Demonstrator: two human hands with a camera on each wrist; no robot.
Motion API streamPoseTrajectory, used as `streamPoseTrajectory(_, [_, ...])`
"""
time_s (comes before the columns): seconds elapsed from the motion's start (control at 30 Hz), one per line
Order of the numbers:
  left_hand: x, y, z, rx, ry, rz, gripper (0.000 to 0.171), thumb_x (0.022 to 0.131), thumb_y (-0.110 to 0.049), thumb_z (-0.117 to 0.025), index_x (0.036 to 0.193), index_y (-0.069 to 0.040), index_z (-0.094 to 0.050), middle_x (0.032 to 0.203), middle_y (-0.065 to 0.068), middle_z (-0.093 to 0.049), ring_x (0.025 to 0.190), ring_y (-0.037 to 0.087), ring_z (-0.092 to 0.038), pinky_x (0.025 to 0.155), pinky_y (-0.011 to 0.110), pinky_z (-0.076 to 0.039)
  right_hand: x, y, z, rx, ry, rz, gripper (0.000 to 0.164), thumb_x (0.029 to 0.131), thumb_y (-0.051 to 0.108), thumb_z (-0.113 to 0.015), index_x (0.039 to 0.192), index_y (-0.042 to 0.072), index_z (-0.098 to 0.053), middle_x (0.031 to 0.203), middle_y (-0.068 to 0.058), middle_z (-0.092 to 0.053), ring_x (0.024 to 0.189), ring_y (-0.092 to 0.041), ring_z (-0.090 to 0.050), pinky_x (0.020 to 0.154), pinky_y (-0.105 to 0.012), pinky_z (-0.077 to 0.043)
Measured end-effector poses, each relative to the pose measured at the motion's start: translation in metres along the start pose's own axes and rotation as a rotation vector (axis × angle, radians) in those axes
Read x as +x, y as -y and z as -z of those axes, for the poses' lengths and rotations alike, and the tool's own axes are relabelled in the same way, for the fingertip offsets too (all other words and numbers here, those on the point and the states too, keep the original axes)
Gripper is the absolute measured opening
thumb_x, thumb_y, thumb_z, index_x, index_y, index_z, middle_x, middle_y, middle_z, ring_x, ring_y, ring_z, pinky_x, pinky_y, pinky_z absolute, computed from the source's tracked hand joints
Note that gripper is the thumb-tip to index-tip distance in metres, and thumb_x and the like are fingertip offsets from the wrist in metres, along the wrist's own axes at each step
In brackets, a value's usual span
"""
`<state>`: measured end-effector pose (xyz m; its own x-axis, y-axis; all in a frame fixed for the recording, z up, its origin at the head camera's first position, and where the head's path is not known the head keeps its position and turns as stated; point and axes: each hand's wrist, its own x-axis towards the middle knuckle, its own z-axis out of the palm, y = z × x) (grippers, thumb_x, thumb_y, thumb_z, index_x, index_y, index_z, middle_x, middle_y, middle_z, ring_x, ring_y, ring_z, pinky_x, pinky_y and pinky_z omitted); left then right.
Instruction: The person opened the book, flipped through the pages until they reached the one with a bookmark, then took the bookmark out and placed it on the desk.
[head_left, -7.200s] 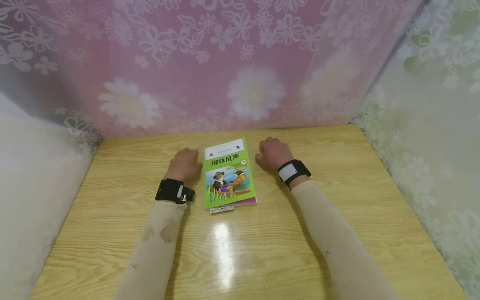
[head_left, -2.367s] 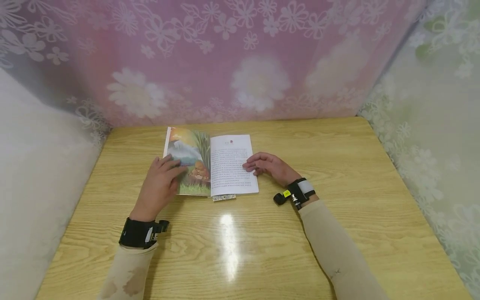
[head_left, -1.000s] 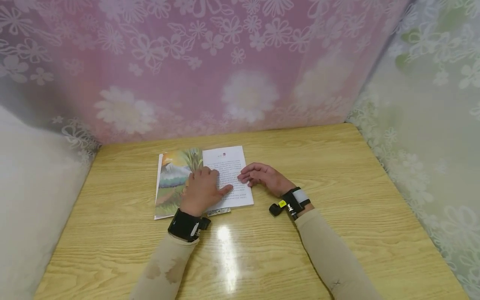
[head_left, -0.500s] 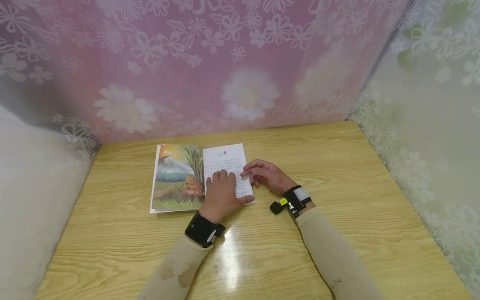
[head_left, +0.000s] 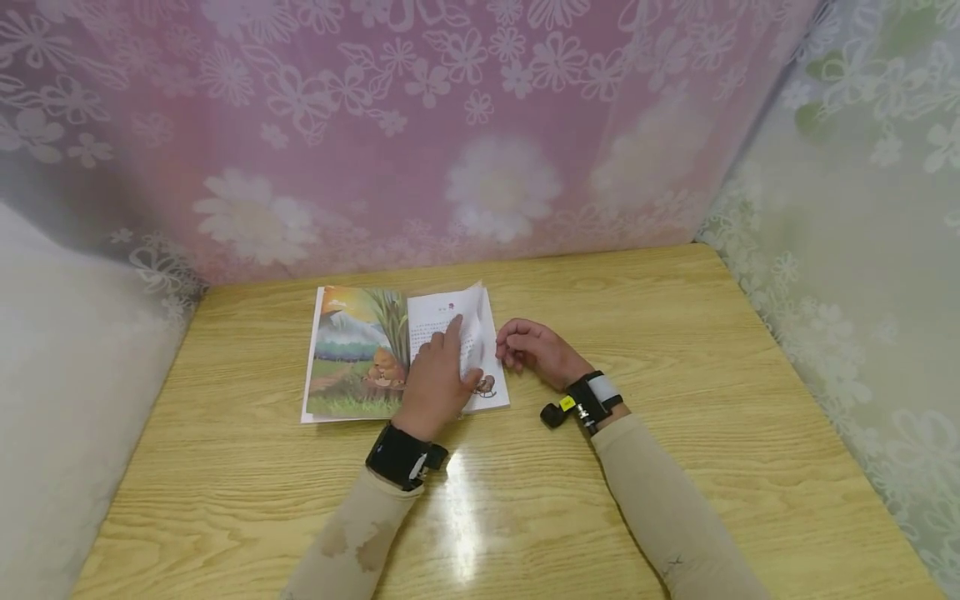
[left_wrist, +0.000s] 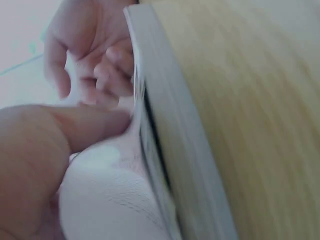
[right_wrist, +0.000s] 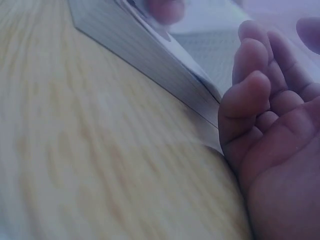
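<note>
An open picture book [head_left: 358, 354] lies on the wooden table, a painted landscape on its left page and printed text on its right. Over the right half is my left hand [head_left: 435, 383], forefinger stretched along the text page [head_left: 431, 308]. That page's outer edge is raised and bowed between thumb and fingers, baring a small drawing on the sheet beneath. In the left wrist view the thumb [left_wrist: 95, 125] meets the bent paper at the edge of the page block [left_wrist: 175, 115]. My right hand [head_left: 543, 354] rests beside the book's right edge, fingers loosely bent, holding nothing.
The wooden table [head_left: 637, 333] extends around the book and toward the front. A pink flowered curtain [head_left: 375, 150] hangs along the back edge, and pale flowered cloth [head_left: 862, 292] borders the right side. Both wrists wear black straps [head_left: 592, 400].
The book, closed at first, lies open. My left hand has moved from the left page onto the right one, where the page's edge has lifted. My right hand has stayed at the right edge.
</note>
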<state>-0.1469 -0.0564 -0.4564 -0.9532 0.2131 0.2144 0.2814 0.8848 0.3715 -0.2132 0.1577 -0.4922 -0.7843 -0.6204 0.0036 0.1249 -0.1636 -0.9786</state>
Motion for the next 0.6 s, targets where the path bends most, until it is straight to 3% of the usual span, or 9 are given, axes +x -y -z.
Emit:
streamPoseTrajectory(0.07, [0.001,0.005,0.006,-0.062,-0.039,0.006,0.088,0.083,-0.025,-0.070,0.152,-0.009,-0.016,0.115,0.020,-0.052,0.093,0.036,-0.056,0.075,0.046,-0.048,0.000,0.000,0.000,-0.007,0.001,-0.001,0.025,0.100,0.017,-0.042,0.105,-0.005,-0.053,0.090,-0.010,-0.060,0.070,-0.019,-0.051,0.059,-0.028,-0.044])
streamPoseTrajectory(0.17, [0.000,0.015,0.015,-0.103,-0.135,-0.018,0.090,0.084,-0.014,-0.069,0.153,-0.009,-0.011,0.127,0.023,-0.045,0.108,0.037,-0.051,0.083,0.046,-0.046,0.000,0.000,0.001,-0.005,0.002,-0.004,0.027,0.100,0.018,-0.043,0.106,-0.007,-0.051,0.090,-0.010,-0.061,0.071,-0.020,-0.051,0.060,-0.028,-0.044])
streamPoseTrajectory(0.27, [0.001,0.028,0.028,-0.091,-0.218,-0.048,0.091,0.080,-0.003,-0.066,0.152,-0.008,-0.012,0.140,0.027,-0.034,0.124,0.041,-0.039,0.097,0.050,-0.039,0.000,0.000,0.002,-0.008,0.004,-0.002,0.029,0.100,0.019,-0.044,0.107,-0.009,-0.050,0.090,-0.011,-0.061,0.071,-0.021,-0.051,0.061,-0.028,-0.045])
streamPoseTrajectory(0.37, [0.000,0.042,0.041,-0.026,-0.260,-0.079,0.090,0.074,0.003,-0.063,0.152,-0.007,-0.017,0.149,0.030,-0.021,0.136,0.044,-0.024,0.107,0.053,-0.026,0.001,0.000,0.002,-0.014,0.009,-0.001,0.031,0.100,0.020,-0.045,0.108,-0.010,-0.050,0.091,-0.012,-0.060,0.072,-0.021,-0.051,0.062,-0.029,-0.045])
streamPoseTrajectory(0.47, [-0.004,0.055,0.053,0.072,-0.236,-0.104,0.086,0.072,0.007,-0.062,0.149,-0.007,-0.027,0.152,0.030,-0.012,0.140,0.045,-0.013,0.110,0.057,-0.016,0.001,0.000,0.002,-0.017,0.012,-0.003,0.033,0.100,0.020,-0.045,0.109,-0.011,-0.049,0.091,-0.012,-0.060,0.072,-0.022,-0.051,0.063,-0.029,-0.045])
streamPoseTrajectory(0.6, [-0.014,0.067,0.065,0.167,-0.151,-0.118,0.077,0.072,0.012,-0.059,0.144,-0.010,-0.041,0.155,0.027,-0.005,0.142,0.044,-0.003,0.109,0.063,-0.005,0.000,0.000,0.001,-0.017,0.011,-0.002,0.035,0.100,0.021,-0.044,0.111,-0.013,-0.048,0.092,-0.012,-0.060,0.073,-0.023,-0.051,0.063,-0.029,-0.045])
